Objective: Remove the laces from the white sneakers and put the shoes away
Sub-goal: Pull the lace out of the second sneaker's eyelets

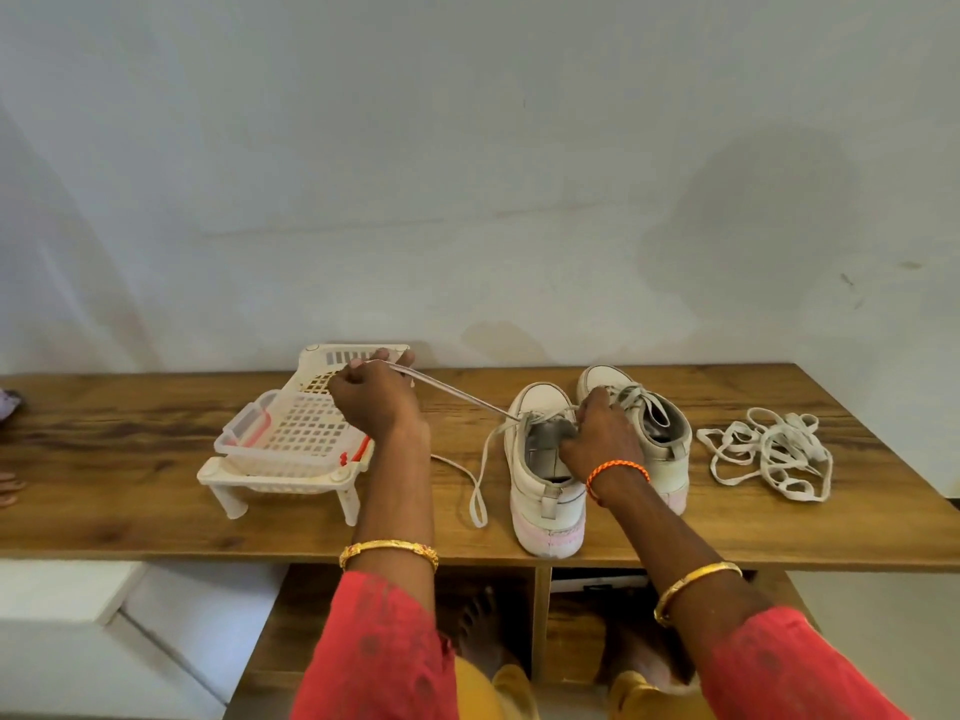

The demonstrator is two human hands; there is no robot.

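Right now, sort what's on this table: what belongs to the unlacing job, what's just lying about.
Job:
left sneaker
its lace, pulled by left hand
right sneaker, still laced
right hand, steadying
loose laces

Lying about:
plastic rack

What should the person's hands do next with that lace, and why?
Probably keep drawing the lace out with the left hand: it runs taut from that hand's grip to the eyelets of the near sneaker, which the right hand steadies, and part is still threaded.

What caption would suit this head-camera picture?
Left hand pulls a lace from a white sneaker steadied by the right hand.
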